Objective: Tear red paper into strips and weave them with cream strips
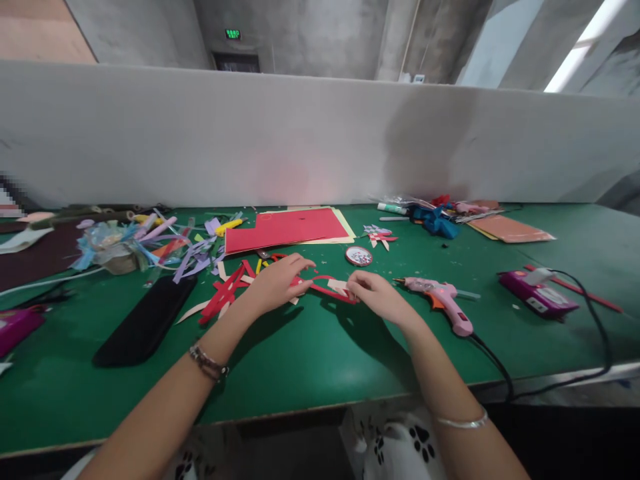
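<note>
My right hand [377, 295] is pinching the right end of a curved red strip [333, 293], thumb and fingertips closing on it beside a pale piece [338, 285]. My left hand [281, 283] is hovering at the strip's other end, thumb and fingers standing apart; I cannot tell whether the thumb is touching it. The strip is sitting between my hands, above a green table [310, 367]. Red and cream scraps [220, 299] are lying left, a pink glue gun [454, 312] right, red sheets [295, 228] beyond.

Glue gun [447, 293] and exit sign [233, 34] suggest a workshop.
</note>
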`<control>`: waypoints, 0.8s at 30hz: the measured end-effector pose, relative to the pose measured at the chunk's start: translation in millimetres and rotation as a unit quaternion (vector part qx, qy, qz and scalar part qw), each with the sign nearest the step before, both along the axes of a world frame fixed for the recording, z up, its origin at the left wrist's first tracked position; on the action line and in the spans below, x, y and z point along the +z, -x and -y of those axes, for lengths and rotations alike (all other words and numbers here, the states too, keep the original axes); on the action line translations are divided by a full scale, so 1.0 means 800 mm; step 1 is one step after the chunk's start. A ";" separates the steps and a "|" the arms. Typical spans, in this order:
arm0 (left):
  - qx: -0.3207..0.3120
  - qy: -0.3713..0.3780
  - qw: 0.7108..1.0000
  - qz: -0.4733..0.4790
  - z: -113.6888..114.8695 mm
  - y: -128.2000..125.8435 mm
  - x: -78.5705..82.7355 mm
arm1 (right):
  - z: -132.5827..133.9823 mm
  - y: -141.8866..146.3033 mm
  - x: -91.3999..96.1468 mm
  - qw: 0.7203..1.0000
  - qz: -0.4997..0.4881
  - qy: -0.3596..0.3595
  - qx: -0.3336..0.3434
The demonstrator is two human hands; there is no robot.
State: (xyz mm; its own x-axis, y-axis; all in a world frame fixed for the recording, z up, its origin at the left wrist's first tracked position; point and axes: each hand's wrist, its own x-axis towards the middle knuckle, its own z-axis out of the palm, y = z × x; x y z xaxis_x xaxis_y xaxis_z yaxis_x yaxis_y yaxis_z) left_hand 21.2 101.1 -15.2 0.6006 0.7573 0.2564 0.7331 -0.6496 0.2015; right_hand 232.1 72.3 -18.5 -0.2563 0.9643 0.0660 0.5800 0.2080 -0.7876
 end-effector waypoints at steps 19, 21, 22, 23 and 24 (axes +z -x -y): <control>0.109 0.042 0.990 -0.083 0.021 0.046 -0.025 | 0.007 0.003 0.007 0.999 0.012 -0.007 0.040; 0.143 0.062 0.983 -0.092 0.028 0.058 -0.017 | 0.008 0.004 0.010 0.999 0.011 -0.004 0.039; 0.151 0.068 0.981 -0.100 0.032 0.064 -0.014 | 0.008 0.005 0.010 0.999 0.010 -0.001 0.041; 0.155 0.063 0.979 -0.112 0.035 0.068 -0.010 | 0.009 0.005 0.011 0.999 0.009 0.004 0.045; 0.159 0.044 0.978 -0.128 0.038 0.070 -0.007 | 0.009 0.006 0.011 0.999 0.008 0.010 0.051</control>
State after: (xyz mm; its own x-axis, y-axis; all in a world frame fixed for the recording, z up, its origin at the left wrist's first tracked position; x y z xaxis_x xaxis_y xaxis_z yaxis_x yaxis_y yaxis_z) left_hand -34.8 70.5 -21.0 0.3678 0.9284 0.0526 0.9287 -0.3696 0.0296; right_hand 227.3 65.3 -9.8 -0.3537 0.9344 0.0429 0.5686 0.2512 -0.7833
